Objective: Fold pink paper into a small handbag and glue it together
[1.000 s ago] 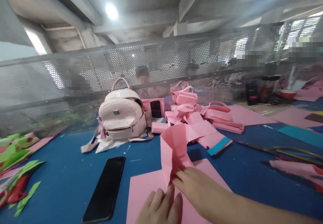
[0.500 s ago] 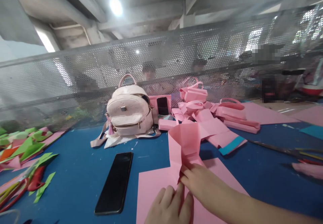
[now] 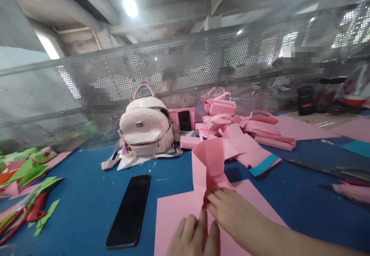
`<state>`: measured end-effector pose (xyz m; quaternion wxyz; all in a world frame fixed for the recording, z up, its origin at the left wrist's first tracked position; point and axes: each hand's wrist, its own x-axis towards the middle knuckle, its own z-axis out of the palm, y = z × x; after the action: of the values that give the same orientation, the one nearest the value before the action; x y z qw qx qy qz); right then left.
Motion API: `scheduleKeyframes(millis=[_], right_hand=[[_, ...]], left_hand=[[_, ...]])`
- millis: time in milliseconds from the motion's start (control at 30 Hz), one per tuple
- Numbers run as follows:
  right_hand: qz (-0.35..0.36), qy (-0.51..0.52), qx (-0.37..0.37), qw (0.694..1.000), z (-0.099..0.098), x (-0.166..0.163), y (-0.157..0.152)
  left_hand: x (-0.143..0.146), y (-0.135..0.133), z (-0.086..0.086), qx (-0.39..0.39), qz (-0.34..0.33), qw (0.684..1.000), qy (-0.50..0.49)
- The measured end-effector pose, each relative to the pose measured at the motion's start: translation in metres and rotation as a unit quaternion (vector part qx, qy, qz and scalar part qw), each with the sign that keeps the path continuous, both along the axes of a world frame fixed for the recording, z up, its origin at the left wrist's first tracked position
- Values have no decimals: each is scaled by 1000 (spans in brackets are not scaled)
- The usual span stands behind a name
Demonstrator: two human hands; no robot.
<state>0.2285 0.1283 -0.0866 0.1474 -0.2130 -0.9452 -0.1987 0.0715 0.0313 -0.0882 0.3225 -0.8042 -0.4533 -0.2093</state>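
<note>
A pink paper sheet [image 3: 176,217] lies flat on the blue table [image 3: 86,194] in front of me, with its far part folded upright [image 3: 208,163]. My right hand [image 3: 234,215] presses its fingertips on the fold at the base of the upright flap. Just to its left, my left hand [image 3: 193,236] rests with fingers together and flat on the sheet, pointing toward the same fold. A black phone [image 3: 129,211] lies face up left of the sheet.
A pale pink backpack [image 3: 146,129] stands at the back with a second phone [image 3: 184,120] beside it. Folded pink paper bags [image 3: 231,129] pile up behind the sheet. Green and red scraps [image 3: 26,183] lie at left, scissors [image 3: 332,169] at right. A perforated metal screen [image 3: 86,90] backs the table.
Both hands stay on the fold with barely any shift. The view has swung a little, so everything moved slightly right in the picture.
</note>
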Motion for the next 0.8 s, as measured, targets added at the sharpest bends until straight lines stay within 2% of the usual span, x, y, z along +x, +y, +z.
scheduleKeyframes(millis=[100,200,300,500,667,800], right_hand=[[-40,15,5,999,-9,6,-6],[-34,13,6,999,-11,10,-9],[-27,-12,-11,1000,-7,6,-8],[-53,-42,-47,997,2,-5,-8],[-52,-45,-63,996,11,12,-25],[-28,-47,-67,996,22,35,-37]], left_hand=[[-1,1,0,-5,-2,1000,-3],[-1,2,0,0,-6,1000,-6],[-1,3,-1,4,-7,1000,7],[-5,0,-1,-46,-33,997,45],[-3,1,3,-88,-51,995,4],[4,5,11,-74,-77,994,-14]])
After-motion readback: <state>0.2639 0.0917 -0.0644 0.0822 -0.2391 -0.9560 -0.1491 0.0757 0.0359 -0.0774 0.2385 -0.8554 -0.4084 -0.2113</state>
